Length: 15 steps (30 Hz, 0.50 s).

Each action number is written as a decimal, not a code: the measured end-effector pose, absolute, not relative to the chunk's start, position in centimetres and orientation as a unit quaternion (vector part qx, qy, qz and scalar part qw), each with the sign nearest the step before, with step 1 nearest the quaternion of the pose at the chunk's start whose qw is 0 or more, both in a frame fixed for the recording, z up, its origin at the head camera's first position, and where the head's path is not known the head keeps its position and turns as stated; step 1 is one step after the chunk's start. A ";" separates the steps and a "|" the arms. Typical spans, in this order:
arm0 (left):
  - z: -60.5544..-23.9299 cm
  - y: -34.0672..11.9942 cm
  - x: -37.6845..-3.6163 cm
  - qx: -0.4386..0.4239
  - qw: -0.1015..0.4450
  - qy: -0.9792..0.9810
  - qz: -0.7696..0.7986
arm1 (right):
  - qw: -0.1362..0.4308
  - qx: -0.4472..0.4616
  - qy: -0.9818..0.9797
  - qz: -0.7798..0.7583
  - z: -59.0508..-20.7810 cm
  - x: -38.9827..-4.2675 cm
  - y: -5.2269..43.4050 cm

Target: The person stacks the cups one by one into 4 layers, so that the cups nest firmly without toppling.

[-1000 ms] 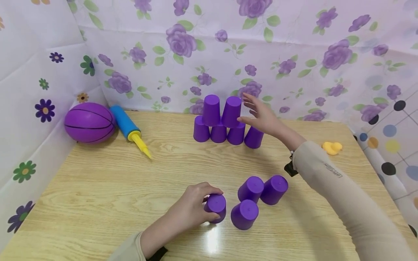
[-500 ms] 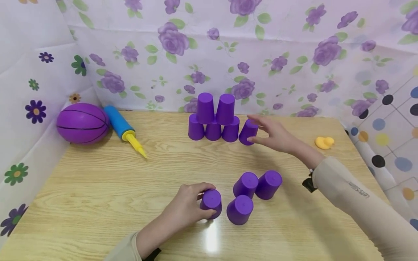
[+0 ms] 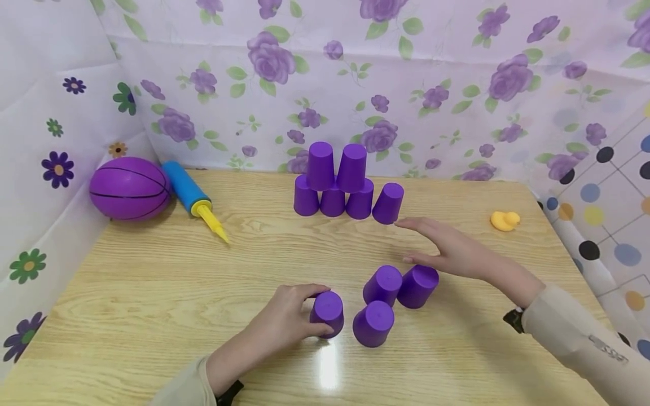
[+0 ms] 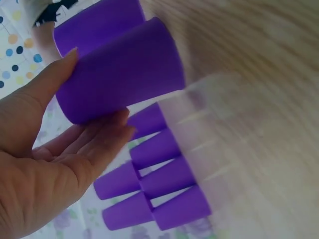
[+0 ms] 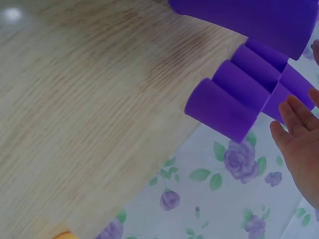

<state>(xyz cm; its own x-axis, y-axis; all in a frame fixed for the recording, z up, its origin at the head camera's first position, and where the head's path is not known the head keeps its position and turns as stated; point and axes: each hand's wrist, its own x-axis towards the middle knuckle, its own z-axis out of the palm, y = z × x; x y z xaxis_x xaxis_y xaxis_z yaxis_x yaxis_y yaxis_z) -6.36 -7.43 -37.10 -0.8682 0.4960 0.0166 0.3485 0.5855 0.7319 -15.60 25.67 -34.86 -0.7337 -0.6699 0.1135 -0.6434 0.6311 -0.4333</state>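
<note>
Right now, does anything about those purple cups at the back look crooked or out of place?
Yes. The cup at the right end of the back row leans to the right, apart from the others, so the row looks uneven. The two cups on top stand straight. The right hand hovers open just in front of it.

light wood table (image 3: 152, 293). on it: purple ball (image 3: 130, 187) far left, blue/yellow pump (image 3: 194, 198) just beside it; four upturned purple cups in a row (image 3: 332, 202) at the back w/ two more on top; four loose cups (image 3: 373, 322) near front; yellow duck (image 3: 505, 220) far right.
</note>
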 end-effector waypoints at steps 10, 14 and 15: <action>-37.9 -8.3 -6.8 0.251 0.108 0.866 0.420 | 0.088 -0.322 0.905 -0.263 -36.0 -12.7 27.5; -37.2 -8.7 -7.4 0.229 0.112 0.864 0.434 | 0.087 -0.311 0.903 -0.284 -36.6 -11.6 28.0; -37.0 -8.8 -7.6 0.225 0.109 0.864 0.437 | 0.085 -0.309 0.902 -0.288 -36.8 -11.4 28.1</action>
